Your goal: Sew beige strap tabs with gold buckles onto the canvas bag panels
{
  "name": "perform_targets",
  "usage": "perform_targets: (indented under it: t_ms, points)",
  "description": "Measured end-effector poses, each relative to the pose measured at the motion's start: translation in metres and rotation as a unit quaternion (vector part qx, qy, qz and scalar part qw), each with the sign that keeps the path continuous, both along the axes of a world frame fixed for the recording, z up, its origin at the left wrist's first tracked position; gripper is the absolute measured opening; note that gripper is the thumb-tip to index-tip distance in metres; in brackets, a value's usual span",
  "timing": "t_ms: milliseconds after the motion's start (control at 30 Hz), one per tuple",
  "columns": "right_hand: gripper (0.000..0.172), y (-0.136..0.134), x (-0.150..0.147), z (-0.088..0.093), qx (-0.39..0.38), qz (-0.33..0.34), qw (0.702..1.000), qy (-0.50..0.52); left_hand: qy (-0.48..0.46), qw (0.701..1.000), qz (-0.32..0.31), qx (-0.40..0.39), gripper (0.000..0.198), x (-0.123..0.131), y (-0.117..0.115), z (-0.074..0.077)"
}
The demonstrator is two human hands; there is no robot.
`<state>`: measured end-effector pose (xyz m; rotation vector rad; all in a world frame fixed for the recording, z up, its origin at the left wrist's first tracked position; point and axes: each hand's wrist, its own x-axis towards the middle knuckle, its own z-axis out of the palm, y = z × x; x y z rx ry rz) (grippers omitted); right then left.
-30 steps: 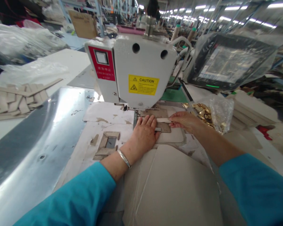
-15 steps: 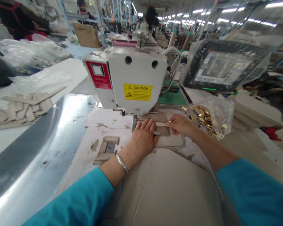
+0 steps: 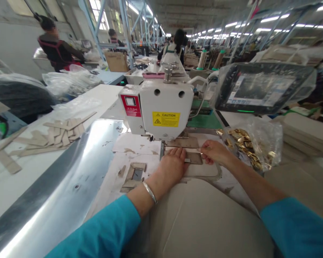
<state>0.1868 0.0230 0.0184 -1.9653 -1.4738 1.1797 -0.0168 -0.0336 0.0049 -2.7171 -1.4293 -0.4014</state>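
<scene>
A: So, where is the left hand (image 3: pixel 173 163)?
B: Laid flat, fingers together, pressing the beige panel (image 3: pixel 204 171) just below the head of the sewing machine (image 3: pixel 164 107).
A: And the right hand (image 3: pixel 214 152)?
B: Fingertips pinched narrow on the end of a pale strip (image 3: pixel 193 150) — it lies across the panel, between both hands. A bag of gold fittings (image 3: pixel 247 147) sits just beside that wrist.

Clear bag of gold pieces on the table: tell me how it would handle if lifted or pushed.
The clear bag beside the right hand looks thin and crumpled, so it would probably sag rather than lift stiffly. Its gold pieces look metallic and heaped, so likely heavy for its size. Pushed, it should slump and drag, not roll.
</scene>
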Motion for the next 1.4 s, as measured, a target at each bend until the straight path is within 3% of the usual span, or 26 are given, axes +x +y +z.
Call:
perform_targets:
  t_ms: [167, 467, 800, 1400]
  points:
    - [0.015, -0.005, -0.001, 0.007, -0.010, -0.007, 1.000, 0.025, 0.016, 0.998, 0.055, 0.030, 0.043, -0.023, -0.009, 0.003]
    - [0.019, -0.002, 0.001, 0.022, -0.099, -0.016, 0.993, 0.062, 0.011, 0.998, 0.033, 0.052, 0.035, -0.023, -0.006, -0.003]
    - [0.025, -0.006, -0.001, 0.020, -0.027, -0.005, 1.000, -0.002, 0.007, 0.998, 0.032, 0.045, 0.024, -0.026, -0.005, -0.003]
    - [0.026, 0.006, -0.068, 0.016, -0.044, 0.035, 0.998, -0.011, 0.031, 0.997, 0.070, -0.018, 0.022, -0.094, -0.006, 0.012]
